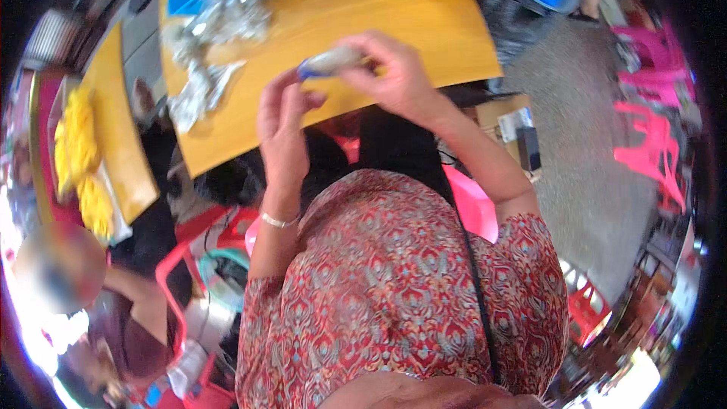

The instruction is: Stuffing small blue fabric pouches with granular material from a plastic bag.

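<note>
We hold a small grey piece (333,62) with a blue end over the table (424,19), inside its near edge. Our right hand (394,79) pinches the piece; our left hand (286,110) has its fingers bent beside the blue end, and blur keeps us from telling whether they touch it. As we judge it, the piece could slip if the right fingers loosen before the left ones have it, and a drop so near the edge might carry it onto our lap. The clear wrap (198,102) at the table's left side looks light, so a brushing arm could push it off. The carton (492,113) bears a white label (513,123); we can read no writing or brand anywhere.
</note>
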### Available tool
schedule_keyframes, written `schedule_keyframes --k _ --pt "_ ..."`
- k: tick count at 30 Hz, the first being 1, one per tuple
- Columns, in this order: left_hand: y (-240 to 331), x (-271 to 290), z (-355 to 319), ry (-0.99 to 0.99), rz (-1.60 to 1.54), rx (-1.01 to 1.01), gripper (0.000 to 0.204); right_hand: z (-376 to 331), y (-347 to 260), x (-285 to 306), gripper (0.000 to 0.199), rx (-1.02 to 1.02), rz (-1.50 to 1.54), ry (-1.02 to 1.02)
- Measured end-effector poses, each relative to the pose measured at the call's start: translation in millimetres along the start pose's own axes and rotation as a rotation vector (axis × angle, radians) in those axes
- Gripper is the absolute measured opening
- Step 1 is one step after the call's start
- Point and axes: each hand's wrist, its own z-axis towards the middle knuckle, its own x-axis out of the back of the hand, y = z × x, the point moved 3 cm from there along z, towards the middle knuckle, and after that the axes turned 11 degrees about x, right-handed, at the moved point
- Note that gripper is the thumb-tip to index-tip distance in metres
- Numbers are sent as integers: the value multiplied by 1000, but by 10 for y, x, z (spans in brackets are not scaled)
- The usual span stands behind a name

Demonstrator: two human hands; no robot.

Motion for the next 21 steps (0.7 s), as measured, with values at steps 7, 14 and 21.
schedule_keyframes --k 7,14,21 --pt "-106 -67 107 -1 -277 -41 18 70 -233 -98 40 -46 20 -77" --pt "-58 -79 101 -50 -472 -114 12 118 -258 -113 29 101 -67 -155" --pt "-53 -70 70 -117 -583 -72 11 131 -291 -110 23 193 -121 -140"
